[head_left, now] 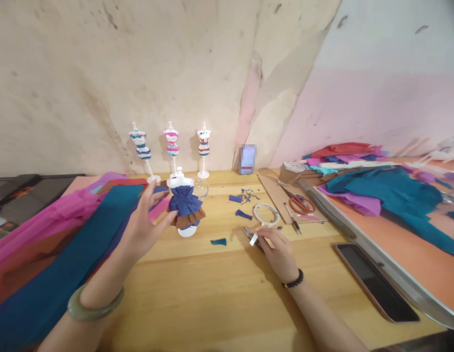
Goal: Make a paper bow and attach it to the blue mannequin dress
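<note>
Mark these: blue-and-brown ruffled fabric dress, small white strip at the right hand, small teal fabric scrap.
Blue-and-brown ruffled fabric dress point(185, 202): head view, blue upper layer.
Small white strip point(253, 239): head view, middle of visible face.
Small teal fabric scrap point(220, 242): head view, middle.

Left grip point(140, 230) spread, right grip point(276, 248) pinched

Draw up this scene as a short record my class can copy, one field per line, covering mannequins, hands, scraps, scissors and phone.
Near mannequin: upright, wearing a blue-and-brown ruffled outfit
Far mannequins: three, standing in a row behind it
Left hand: fingers spread, thumb at the outfit's edge; contact unclear
Right hand: small white piece in its grip
Teal scrap: flat on the table, between the hands
Orange-handled scissors: on the brown board
Dark-screened phone: right of the right hand
</note>
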The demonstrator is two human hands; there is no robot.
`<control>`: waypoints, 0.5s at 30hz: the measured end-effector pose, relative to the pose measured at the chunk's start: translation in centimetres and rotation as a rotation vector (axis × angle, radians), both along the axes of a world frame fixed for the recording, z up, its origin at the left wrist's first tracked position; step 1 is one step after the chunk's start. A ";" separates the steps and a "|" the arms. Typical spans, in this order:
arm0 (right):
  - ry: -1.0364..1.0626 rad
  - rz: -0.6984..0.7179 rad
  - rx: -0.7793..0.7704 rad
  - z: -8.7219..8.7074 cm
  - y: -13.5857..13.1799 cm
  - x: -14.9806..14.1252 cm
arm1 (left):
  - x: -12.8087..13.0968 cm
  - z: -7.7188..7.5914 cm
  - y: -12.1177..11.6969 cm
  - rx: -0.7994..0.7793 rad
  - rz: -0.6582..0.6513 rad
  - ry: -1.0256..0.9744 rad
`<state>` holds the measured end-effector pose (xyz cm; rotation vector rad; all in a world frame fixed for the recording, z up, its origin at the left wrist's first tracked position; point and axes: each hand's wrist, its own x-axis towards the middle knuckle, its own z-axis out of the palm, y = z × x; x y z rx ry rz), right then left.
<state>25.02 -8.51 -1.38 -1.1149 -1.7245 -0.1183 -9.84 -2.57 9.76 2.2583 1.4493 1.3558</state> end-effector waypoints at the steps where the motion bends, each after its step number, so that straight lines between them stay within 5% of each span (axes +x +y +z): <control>1: 0.007 0.005 -0.001 0.0 0.0 0.0 | 0.1 -0.1 -0.5 0.083 0.068 -0.008; 4: 0.026 0.019 -0.012 -0.1 0.0 -0.1 | 1.6 -0.8 -2.8 0.495 0.215 -0.025; 6: 0.040 0.027 -0.025 -0.2 0.0 -0.1 | 4.0 -1.6 -4.5 0.462 -0.060 0.065; 8: 0.052 0.037 -0.039 -0.4 0.0 -0.2 | 7.3 -2.9 -5.6 0.040 -0.312 0.149; 12: 0.074 0.060 -0.073 -0.5 0.0 -0.4 | 13.4 -5.5 -5.5 -0.786 -0.453 -0.116; 15: 0.092 0.071 -0.102 -0.6 -0.1 -0.5 | 15.5 -6.7 -4.4 -1.119 -0.584 -0.306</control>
